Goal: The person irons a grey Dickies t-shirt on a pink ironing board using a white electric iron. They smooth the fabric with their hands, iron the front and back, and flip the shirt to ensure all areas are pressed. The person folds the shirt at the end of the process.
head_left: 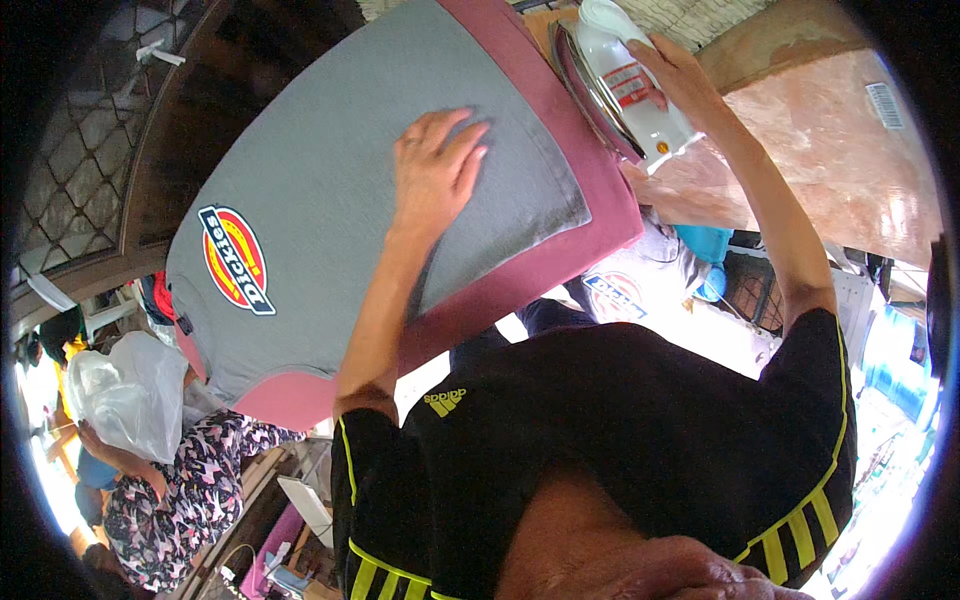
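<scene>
A grey T-shirt with a red, yellow and dark blue printed badge lies spread over a pinkish-red ironing board. Over the cloth is my left hand, its fingers stretched and slightly apart, holding nothing; whether the palm presses down is hard to tell. My right hand grips a white clothes iron at the board's right end. The iron is tilted up, its shiny metal soleplate facing left toward the shirt. Its handle is partly hidden by my fingers.
At lower left another person in a patterned garment has a hand by a clear plastic bag. A pinkish stone-patterned surface stands at upper right. Another grey printed garment hangs below the board's right end. Metal lattice lines the far left.
</scene>
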A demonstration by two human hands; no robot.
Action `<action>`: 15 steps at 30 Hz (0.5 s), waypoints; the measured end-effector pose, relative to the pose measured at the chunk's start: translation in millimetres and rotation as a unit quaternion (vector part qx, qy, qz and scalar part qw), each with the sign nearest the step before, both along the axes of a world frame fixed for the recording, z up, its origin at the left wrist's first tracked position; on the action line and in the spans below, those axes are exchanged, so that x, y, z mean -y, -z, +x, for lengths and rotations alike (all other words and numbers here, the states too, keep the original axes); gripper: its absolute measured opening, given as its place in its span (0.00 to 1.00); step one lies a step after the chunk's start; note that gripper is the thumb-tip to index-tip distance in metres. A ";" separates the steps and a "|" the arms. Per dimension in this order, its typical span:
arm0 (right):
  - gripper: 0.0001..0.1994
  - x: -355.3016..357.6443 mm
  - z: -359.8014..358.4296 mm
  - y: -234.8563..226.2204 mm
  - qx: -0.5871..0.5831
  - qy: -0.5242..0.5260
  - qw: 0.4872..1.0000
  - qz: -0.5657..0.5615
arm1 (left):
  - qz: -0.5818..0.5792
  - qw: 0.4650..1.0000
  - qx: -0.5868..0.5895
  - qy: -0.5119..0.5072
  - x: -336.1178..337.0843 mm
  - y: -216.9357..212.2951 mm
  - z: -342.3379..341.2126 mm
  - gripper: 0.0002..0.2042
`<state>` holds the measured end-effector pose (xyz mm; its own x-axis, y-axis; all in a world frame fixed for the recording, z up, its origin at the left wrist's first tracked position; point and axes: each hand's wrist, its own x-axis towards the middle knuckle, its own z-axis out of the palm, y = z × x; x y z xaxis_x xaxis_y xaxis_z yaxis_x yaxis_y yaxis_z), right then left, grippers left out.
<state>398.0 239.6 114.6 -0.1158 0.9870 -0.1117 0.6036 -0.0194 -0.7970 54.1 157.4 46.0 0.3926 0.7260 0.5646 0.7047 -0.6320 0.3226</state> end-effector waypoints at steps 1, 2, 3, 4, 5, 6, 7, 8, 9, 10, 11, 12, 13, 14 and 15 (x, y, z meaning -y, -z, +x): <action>0.17 -10.7 -3.2 6.7 -0.021 0.018 1.000 -0.010 | -0.003 1.000 -0.008 0.012 -12.4 -1.3 9.4 0.13; 0.17 -20.6 -3.6 14.0 -0.042 0.040 0.998 -0.021 | -0.006 1.000 -0.014 0.026 -24.4 -1.4 19.2 0.13; 0.18 -31.2 0.0 24.5 -0.027 0.049 0.998 -0.014 | -0.010 0.999 -0.021 0.041 -35.3 -1.6 26.4 0.14; 0.18 -33.7 -0.2 26.6 -0.018 0.053 0.998 0.001 | -0.008 0.998 -0.038 0.047 -44.5 0.0 34.1 0.14; 0.18 -36.4 -0.3 28.3 -0.008 0.058 0.998 0.015 | -0.006 0.997 -0.056 0.053 -52.8 1.6 40.2 0.14; 0.18 -39.4 -0.6 29.6 0.001 0.062 0.998 0.030 | -0.004 0.996 -0.073 0.059 -61.1 3.0 42.4 0.15; 0.18 -39.1 0.0 29.9 0.014 0.067 0.997 0.041 | 0.003 0.994 -0.089 0.069 -67.4 6.4 43.8 0.14; 0.18 -39.1 0.1 30.2 0.027 0.071 0.996 0.052 | 0.009 0.991 -0.104 0.080 -73.2 9.7 44.4 0.14; 0.18 -39.5 0.0 31.0 0.041 0.075 0.994 0.063 | 0.016 0.989 -0.119 0.089 -78.6 12.5 44.5 0.14; 0.18 -39.2 1.3 32.4 0.046 0.073 0.994 0.073 | 0.017 0.988 -0.114 0.105 -84.1 13.1 45.1 0.13; 0.18 -39.1 2.2 33.7 0.052 0.070 0.993 0.084 | 0.018 0.987 -0.108 0.120 -90.1 13.1 44.3 0.11; 0.18 -38.5 3.4 34.6 0.058 0.066 0.992 0.095 | 0.020 0.985 -0.102 0.135 -95.3 13.0 43.3 0.10; 0.18 -36.1 2.1 30.3 0.093 0.065 0.987 0.113 | 0.013 0.984 -0.098 0.151 -99.6 12.6 41.9 0.09; 0.18 -35.7 1.7 29.0 0.089 0.068 0.988 0.110 | 0.006 0.982 -0.093 0.167 -103.4 12.0 40.3 0.09; 0.19 -35.7 1.2 28.8 0.084 0.070 0.988 0.107 | -0.002 0.979 -0.088 0.181 -106.5 10.9 38.3 0.08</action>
